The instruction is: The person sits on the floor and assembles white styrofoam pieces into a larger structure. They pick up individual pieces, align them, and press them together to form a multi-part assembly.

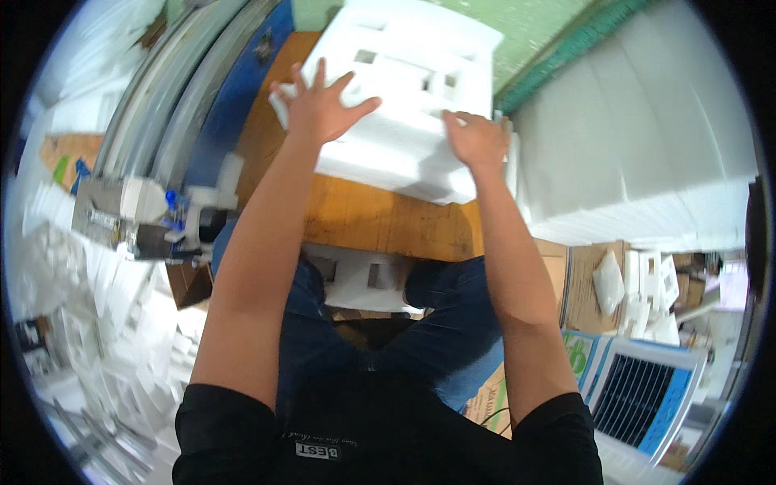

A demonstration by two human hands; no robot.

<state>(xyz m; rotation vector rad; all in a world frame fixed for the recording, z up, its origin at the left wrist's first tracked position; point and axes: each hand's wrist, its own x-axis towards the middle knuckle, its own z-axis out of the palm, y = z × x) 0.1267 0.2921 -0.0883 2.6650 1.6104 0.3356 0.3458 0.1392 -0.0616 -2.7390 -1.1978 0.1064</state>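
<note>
A stack of white foam packing pieces [380, 158] with square cut-outs stands on an orange-brown wooden table [380, 217] in front of me. My left hand [322, 105] lies on the upper left of the foam, its fingers spread wide. At the right side of the stack, my right hand [478, 139] rests against the foam's edge; its thumb points inward and the other fingers go partly out of sight around the side. Neither hand visibly wraps round a piece.
Tall stacked white foam sheets [630, 137] rise at the right. Left of the table stand a blue panel [230, 113] and grey curved rails. Foam scraps [121, 315] cover the lower left. Another foam piece [364, 279] sits under the table edge between my knees. A blue-and-white box [634, 396] is at lower right.
</note>
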